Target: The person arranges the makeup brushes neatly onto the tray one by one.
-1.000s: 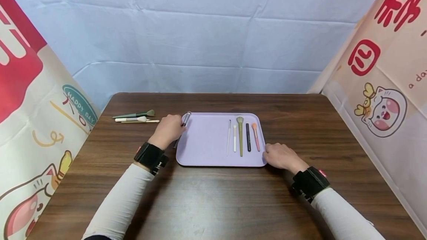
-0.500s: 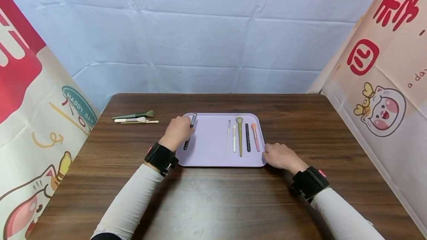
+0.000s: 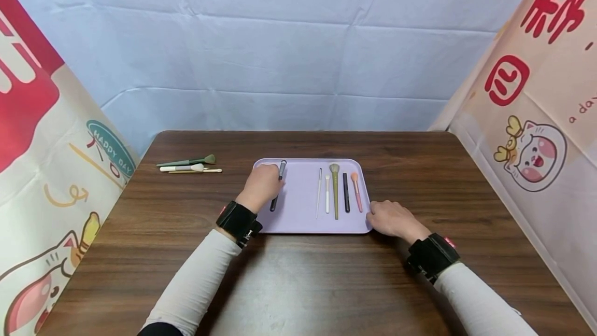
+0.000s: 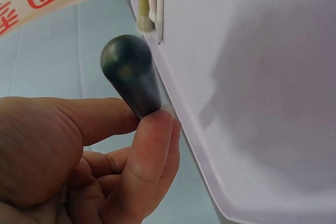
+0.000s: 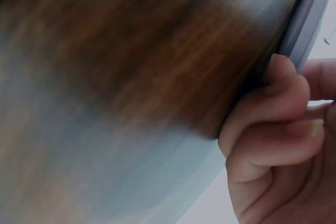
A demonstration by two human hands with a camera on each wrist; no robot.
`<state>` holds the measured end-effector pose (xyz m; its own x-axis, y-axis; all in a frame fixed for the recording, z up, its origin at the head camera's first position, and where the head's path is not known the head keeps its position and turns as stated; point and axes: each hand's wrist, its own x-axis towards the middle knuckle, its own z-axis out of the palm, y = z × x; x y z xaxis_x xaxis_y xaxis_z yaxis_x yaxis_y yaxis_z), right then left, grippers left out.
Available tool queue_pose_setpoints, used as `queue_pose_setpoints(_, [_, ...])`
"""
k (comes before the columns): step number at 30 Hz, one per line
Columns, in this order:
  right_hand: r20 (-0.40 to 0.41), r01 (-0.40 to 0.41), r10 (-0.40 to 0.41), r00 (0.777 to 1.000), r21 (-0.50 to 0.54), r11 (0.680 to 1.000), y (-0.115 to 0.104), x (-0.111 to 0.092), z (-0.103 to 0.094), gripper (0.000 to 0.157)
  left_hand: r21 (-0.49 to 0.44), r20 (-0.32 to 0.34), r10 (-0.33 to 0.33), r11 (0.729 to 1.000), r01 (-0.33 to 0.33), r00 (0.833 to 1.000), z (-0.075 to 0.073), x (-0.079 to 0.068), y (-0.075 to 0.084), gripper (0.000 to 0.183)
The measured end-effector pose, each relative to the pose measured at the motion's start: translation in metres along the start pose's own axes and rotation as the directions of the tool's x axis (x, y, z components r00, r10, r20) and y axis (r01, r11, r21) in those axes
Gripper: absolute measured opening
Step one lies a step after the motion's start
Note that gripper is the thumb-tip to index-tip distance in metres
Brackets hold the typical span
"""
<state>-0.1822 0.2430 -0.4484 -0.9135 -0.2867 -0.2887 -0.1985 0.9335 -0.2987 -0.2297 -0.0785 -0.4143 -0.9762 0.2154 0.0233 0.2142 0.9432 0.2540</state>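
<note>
My left hand [image 3: 263, 186] pinches a dark-handled makeup brush [image 3: 273, 204] over the left part of the lilac tray [image 3: 300, 224]. In the left wrist view, thumb and fingertips hold the brush, its rounded dark handle end [image 4: 127, 64] facing the camera. At the tray's lower right corner, my right hand [image 3: 392, 218] grips the rim; the right wrist view has curled fingers [image 5: 268, 103] against the tray edge [image 5: 304, 24]. Several brushes lie side by side on the tray's right half: a thin pale one [image 3: 319, 193], a white one, an olive one [image 3: 336, 196], a black one [image 3: 346, 193] and a pink one [image 3: 357, 193].
Left of the tray, a dark green brush [image 3: 186, 161], a white brush [image 3: 182, 168] and a thin light-tipped one [image 3: 212, 170] lie close together on the brown wooden table [image 3: 298, 274]. A pale blue cloth [image 3: 280, 56] hangs behind the table, with printed cloths at both sides.
My left hand has carried the dark makeup brush rightward, from the tray's left rim to over its surface. The right hand stays at the tray's corner.
</note>
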Motion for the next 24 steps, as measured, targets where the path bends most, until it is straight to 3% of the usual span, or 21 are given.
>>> queue_pose_setpoints(8, [0.009, -0.002, 0.002, 1.0, 0.008, 1.0, 0.0, 0.0, -0.001, 0.019, -0.027, 0.026, -0.01, 1.0, 0.011, 1.0, 0.003, 0.002, 0.01, 0.02])
queue_pose_setpoints(15, [0.01, -0.001, 0.001, 1.0, 0.012, 1.0, 0.0, 0.0, -0.001, 0.019, 0.006, 0.017, 0.017, 1.0, -0.017, 1.0, 0.008, 0.006, 0.019, 0.022])
queue_pose_setpoints(24, [0.016, -0.006, 0.006, 1.0, 0.002, 1.0, 0.001, 0.002, 0.0, 0.02, 0.004, 0.045, -0.003, 1.0, 0.003, 0.999, 0.013, 0.012, 0.028, 0.022])
